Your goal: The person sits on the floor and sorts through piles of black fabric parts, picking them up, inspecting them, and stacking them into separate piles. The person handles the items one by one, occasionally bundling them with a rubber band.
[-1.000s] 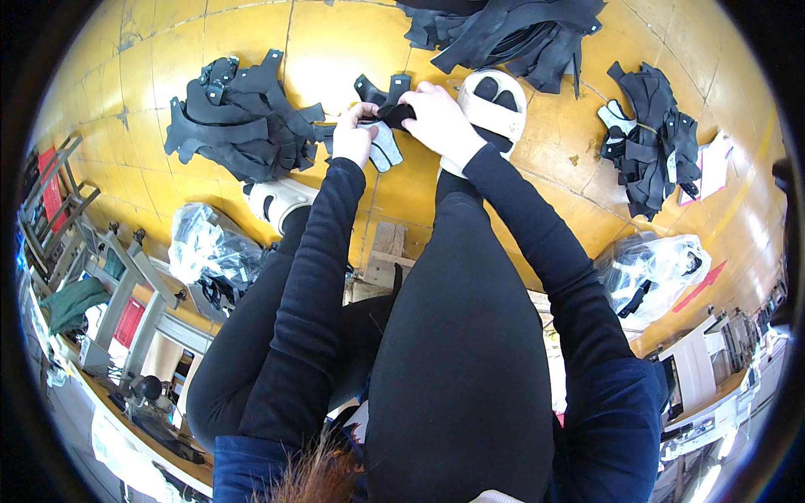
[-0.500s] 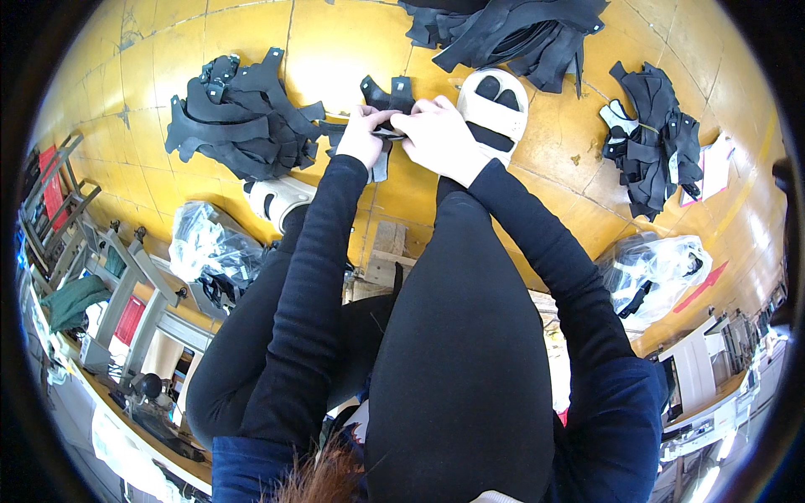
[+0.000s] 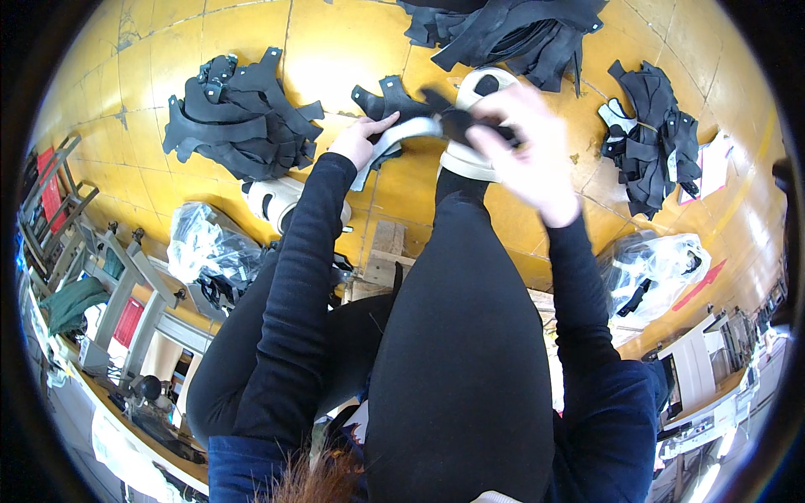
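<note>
The black cut piece (image 3: 402,102), upper centre of the frame, is now lying stretched between both hands, with a pale strip (image 3: 402,134) under it. The left hand (image 3: 359,141) is pinching its left end; the right hand (image 3: 528,155) has lifted and blurred, gripping the right end. Around them, black piles (image 3: 239,117) are lying on the yellow tiled floor (image 3: 335,50), plastic bags (image 3: 205,247) lower left.

Matt black leather-like strap (image 3: 401,101), smooth white rubbery sole (image 3: 409,134), glossy yellow tiled floor (image 3: 335,50), crinkled shiny clear plastic bags (image 3: 205,243), matt black cloth sleeves (image 3: 293,277)
</note>
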`<state>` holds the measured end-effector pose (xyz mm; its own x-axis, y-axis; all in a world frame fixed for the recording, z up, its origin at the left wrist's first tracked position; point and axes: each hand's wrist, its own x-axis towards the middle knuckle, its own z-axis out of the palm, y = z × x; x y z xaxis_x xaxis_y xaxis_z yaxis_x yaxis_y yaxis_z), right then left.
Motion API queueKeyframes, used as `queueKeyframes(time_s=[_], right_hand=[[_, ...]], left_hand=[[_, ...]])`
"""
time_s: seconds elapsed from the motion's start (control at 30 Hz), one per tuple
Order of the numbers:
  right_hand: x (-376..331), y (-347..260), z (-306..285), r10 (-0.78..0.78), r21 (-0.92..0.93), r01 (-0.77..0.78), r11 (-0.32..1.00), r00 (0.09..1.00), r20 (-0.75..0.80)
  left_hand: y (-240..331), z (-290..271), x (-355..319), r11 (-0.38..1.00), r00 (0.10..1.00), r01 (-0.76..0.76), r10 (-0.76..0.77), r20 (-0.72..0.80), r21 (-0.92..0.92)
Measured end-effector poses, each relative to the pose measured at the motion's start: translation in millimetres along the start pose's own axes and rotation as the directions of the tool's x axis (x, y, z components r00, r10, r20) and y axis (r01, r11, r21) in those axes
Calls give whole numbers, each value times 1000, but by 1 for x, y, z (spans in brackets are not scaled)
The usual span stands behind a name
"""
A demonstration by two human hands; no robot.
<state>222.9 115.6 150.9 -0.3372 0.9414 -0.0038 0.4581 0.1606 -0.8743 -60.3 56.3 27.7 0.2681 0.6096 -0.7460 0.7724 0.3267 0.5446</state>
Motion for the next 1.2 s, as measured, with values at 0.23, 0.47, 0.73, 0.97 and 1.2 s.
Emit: queueKeyframes(time_s=[0.23,0.47,0.73,0.97,1.2], right_hand=[[70,18,-82,-29,-367,-107,924,937,-347],[63,31,1,-66,-146,45,988,988,-140],[9,54,150,230,-662,-106,742,968,104],[6,63,151,111,-668,-30,744,991,78],[14,64,152,-14,-555,-5,832,999,-31]], left_hand=[[2,-3,-5,996,993,-40,31,-114,-77],[29,-56,-43,903,996,40,-2,89,-427],[47,-98,-84,633,864,312,120,488,-709],[14,-81,-79,529,885,400,-12,465,-749],[14,3,-7,995,871,-100,75,-485,-26]])
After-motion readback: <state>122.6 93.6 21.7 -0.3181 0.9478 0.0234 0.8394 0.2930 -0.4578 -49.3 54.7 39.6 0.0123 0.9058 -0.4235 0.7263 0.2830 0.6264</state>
